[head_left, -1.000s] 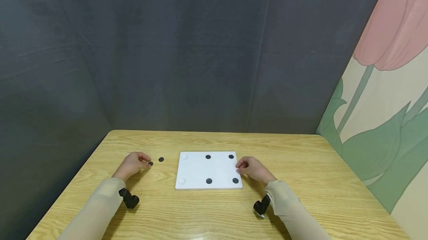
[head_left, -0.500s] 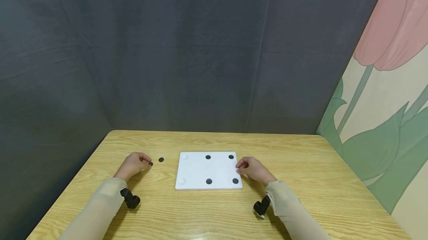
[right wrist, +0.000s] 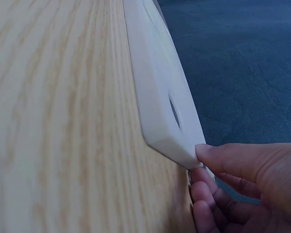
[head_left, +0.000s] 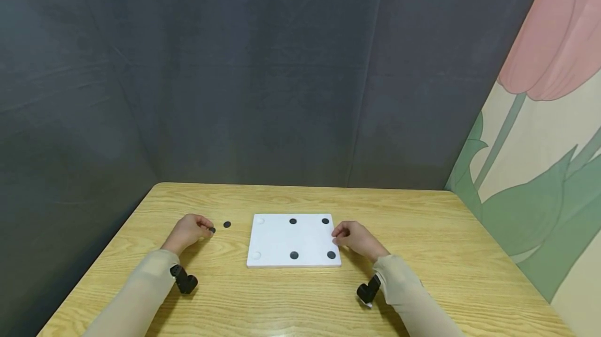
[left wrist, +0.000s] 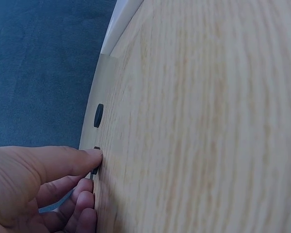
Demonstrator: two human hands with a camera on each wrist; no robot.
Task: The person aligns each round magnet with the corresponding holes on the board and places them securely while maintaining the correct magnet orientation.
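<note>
On the left of the table, my left hand (head_left: 188,231) pinches a small black disc (head_left: 213,230) at the tabletop, thumb and fingertips at its edge. The thumb hides part of that disc in the left wrist view. A second black disc (left wrist: 99,115) lies loose just beyond it. The white rectangular board (head_left: 277,238) lies flat at the middle. My right hand (head_left: 358,238) grips the board's right edge; in the right wrist view the thumb (right wrist: 208,154) is against the board's top edge, with fingers curled by its side.
Black discs sit in the board's middle and right positions, such as the near middle disc (head_left: 294,255). At the left end are two round white recesses, one at the near corner (head_left: 256,255). A dark curtain (head_left: 263,92) stands behind the wooden table (head_left: 281,300).
Both hands keep nearly the same place and hold. The discs and board stay where they were; only a very slight shift of the whole view shows.
</note>
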